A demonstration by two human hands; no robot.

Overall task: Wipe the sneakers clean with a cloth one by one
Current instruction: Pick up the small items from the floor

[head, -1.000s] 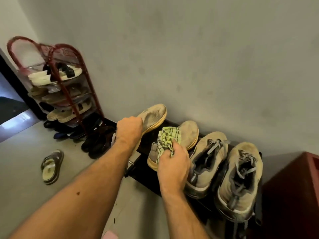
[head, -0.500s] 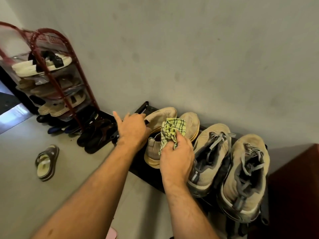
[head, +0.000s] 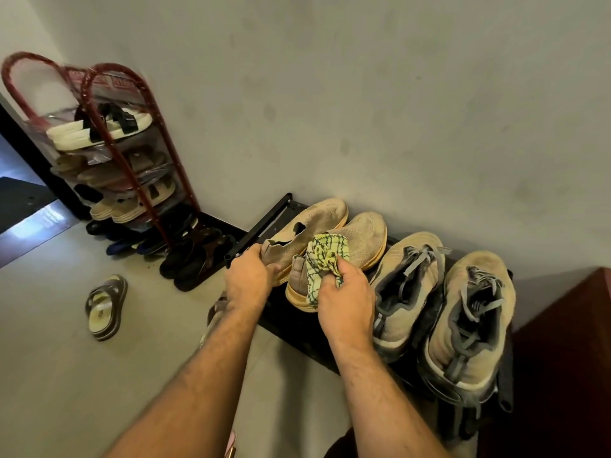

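Observation:
Several tan sneakers stand in a row on a low black rack against the wall. My left hand grips the heel of the leftmost slip-on sneaker, which sits upright on the rack. My right hand holds a bunched yellow-green checked cloth over the second slip-on sneaker. To the right stand two laced sneakers, one close to my right hand and the other at the rack's right end.
A tall red shoe stand full of sandals is at the left, with dark shoes at its foot. A lone sandal lies on the floor. A dark red cabinet closes off the right side.
The leftmost sneaker was held up sole-out; it now rests upright on the rack, and my left hand has moved from its side to its heel. My right hand still holds the cloth.

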